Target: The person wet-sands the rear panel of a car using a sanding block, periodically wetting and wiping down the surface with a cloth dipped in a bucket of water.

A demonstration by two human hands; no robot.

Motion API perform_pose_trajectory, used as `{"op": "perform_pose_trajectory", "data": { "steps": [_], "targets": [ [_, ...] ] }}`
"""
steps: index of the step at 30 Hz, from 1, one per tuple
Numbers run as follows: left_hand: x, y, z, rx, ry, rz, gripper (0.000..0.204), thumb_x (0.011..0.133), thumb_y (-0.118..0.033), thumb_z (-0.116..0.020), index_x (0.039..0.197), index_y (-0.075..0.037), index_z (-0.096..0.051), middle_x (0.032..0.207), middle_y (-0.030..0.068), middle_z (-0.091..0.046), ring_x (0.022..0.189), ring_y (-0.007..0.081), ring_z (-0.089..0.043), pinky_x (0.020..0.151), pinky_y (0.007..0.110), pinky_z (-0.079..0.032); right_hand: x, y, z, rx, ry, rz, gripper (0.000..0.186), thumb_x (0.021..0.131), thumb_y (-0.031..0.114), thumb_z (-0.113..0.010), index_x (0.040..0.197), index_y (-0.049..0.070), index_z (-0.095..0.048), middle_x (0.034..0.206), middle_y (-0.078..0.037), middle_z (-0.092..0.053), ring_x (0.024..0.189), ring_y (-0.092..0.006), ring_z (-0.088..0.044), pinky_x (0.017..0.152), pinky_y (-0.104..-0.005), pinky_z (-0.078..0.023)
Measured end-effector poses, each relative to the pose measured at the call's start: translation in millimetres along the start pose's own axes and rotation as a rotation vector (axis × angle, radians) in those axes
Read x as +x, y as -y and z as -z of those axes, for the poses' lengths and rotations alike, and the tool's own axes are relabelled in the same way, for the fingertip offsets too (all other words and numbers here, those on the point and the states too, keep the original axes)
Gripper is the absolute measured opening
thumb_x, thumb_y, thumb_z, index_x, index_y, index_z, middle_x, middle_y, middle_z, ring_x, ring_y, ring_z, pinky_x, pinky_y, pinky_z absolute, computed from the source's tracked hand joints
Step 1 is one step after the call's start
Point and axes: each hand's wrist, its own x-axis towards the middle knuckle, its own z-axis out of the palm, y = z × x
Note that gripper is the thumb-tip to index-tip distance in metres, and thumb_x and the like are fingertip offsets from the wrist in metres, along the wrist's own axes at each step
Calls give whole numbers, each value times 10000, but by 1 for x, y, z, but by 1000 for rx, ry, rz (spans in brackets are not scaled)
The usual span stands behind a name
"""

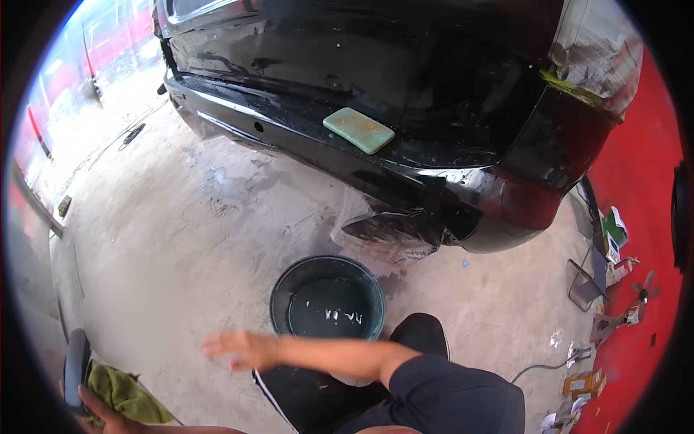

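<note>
Bodywork of a black car [289, 50] fills the upper view, its glossy rear wet with droplets; grit caught under anything rubbed there could score the finish. On the concrete floor [181, 217], spilled water could make footing slick. A round dark bucket [277, 293] holding water stands close before the person, whose right forearm crosses its near rim; a knock from the elbow or the knee [419, 329] just beside it could slop or tip it. The right hand [246, 350] hangs over the floor left of the bucket, fingers spread, holding nothing. At the lower left edge, the left hand [105, 411] is curled about the lower end of a dark grey curved piece [75, 365], its kind unclear; the crumpled olive-green cloth [126, 394] against it could slip down and pick up dirt. A pale green sponge block [359, 130], flat on the bumper ledge, could slide off if nudged.

Around them, a red wall [636, 145] rises at right. Masking film [600, 58] covers the car's right corner, and loose plastic sheeting [387, 231] beneath the bumper could snag a foot. Farther off are a fan [643, 291], cardboard boxes [584, 383] and a grey hose [542, 367], a possible trip hazard.
</note>
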Motion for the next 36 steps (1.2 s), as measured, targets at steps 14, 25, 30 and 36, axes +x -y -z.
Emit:
{"op": "perform_pose_trajectory", "data": {
  "steps": [14, 25, 30, 36],
  "targets": [
    [-96, 46, 3, -351, 518, 408, 394, 1049, -203, -618, 1347, 55, -621, 1174, 153, -686, 994, 217, -672, 888, 344, -548, 227, 210, 404, -1445, -316, 724, 615, 928, 230, -729, 1481, 38, -540, 1533, -281, -475, 1440, -448, -439, 1189, -513, -367],
    [-112, 45, 19, -369, 582, 476, 390, 1047, -184, -625, 1354, 56, -611, 1171, 150, -686, 988, 207, -670, 886, 338, -540, 145, 309, 420, -1620, -523, 974, 627, 1046, 445, -592, 1452, -31, -553, 1466, -285, -554, 1413, -451, -501, 1174, -512, -375],
    [-117, 40, 20, -333, 617, 382, 387, 1034, -175, -645, 1338, 64, -622, 1179, 148, -690, 1034, 216, -660, 937, 349, -520, 70, 367, 436, -1754, -876, 1162, 472, 1049, 319, -619, 1357, -37, -598, 1398, -230, -595, 1314, -365, -572, 1120, -448, -432],
    [-116, 6, 10, -456, 663, 431, 411, 979, -149, -688, 1328, 56, -617, 1154, 157, -692, 1021, 226, -663, 922, 347, -532, 31, 271, 311, -1334, -1014, 933, 611, 1118, 467, -391, 1351, -87, -501, 1328, -229, -578, 1138, -324, -620, 1027, -454, -472]
  ]
}}
